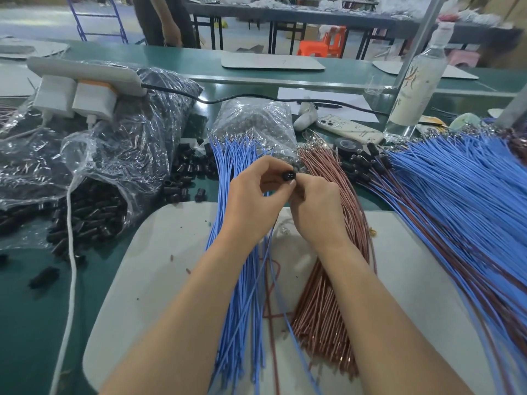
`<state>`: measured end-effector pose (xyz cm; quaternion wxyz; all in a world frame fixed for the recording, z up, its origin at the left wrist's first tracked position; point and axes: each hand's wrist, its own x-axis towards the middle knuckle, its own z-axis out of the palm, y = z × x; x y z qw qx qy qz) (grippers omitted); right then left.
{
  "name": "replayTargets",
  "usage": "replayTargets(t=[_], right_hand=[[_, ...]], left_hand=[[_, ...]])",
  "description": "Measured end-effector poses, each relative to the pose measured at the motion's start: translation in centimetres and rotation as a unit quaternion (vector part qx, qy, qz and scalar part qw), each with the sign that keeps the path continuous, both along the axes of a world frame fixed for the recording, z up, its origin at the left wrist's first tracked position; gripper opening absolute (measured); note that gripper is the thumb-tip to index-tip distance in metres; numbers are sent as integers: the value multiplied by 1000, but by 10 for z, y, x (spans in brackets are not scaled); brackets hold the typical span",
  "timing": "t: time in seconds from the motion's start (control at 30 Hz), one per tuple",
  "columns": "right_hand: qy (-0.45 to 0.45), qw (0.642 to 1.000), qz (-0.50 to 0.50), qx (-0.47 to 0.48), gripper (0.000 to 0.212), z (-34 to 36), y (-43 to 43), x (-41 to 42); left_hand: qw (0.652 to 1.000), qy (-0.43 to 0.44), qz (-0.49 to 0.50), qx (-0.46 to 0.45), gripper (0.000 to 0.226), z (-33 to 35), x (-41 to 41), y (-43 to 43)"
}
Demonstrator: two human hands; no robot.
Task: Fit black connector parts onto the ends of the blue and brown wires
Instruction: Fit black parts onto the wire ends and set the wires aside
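Pinched between fingertips of left hand (251, 201) and right hand (316, 209), above blue wires (239, 266) and brown wires (328, 295) on the counter (28, 309): black connector part (288, 175), probably light, hard, slick; best gripped by its sides, limp wires near the tip.

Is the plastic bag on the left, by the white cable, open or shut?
Open. Black parts spill out of the mouth of the bag onto the green table.
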<state>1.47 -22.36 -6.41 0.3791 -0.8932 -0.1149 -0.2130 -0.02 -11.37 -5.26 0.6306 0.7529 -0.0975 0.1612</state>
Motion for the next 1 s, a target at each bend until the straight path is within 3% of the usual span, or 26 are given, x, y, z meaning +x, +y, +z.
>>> replayTargets(t=[0.37, 0.5, 0.77, 0.93, 1.0], right_hand=[[49, 999, 13, 10, 20, 5, -2, 0], [33, 994, 42, 99, 24, 16, 0, -2], [-8, 996, 13, 91, 19, 15, 6, -6], [-56, 995, -12, 85, 14, 16, 7, -7], [-55, 995, -12, 82, 15, 16, 7, -7]], left_hand=[[1000, -2, 20, 12, 16, -3, 3, 5], [999, -2, 35, 18, 23, -4, 5, 6], [996, -32, 56, 55, 27, -7, 5, 3], [980, -17, 81, 182, 21, -12, 9, 7], [979, -21, 84, 182, 20, -12, 8, 8]])
